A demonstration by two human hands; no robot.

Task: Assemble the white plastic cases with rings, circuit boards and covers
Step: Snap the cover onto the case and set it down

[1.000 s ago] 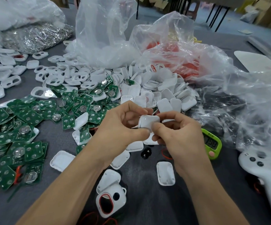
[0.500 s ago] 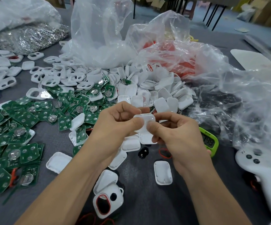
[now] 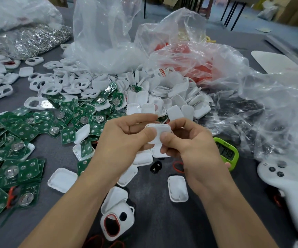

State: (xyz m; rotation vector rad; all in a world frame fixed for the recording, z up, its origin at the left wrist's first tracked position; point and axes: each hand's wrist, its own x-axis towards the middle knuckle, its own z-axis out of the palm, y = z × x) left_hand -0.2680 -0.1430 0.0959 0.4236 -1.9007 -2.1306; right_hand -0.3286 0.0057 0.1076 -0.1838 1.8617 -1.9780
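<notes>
You held the white case (image 3: 158, 133) between both hands, thumbs pressed on its upper face. Your left hand (image 3: 125, 138) pinched its left edge, your right hand (image 3: 189, 147) its right. Its long axis appeared to run away from you, with both hands equally near.

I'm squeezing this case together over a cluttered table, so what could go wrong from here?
1. The left hand and right hand pinch the case near its middle, so an edge might stay unsnapped; its seam is hidden.
2. If it slips, it would likely land among the loose covers just underneath and could get mixed up with unfinished ones.
</notes>
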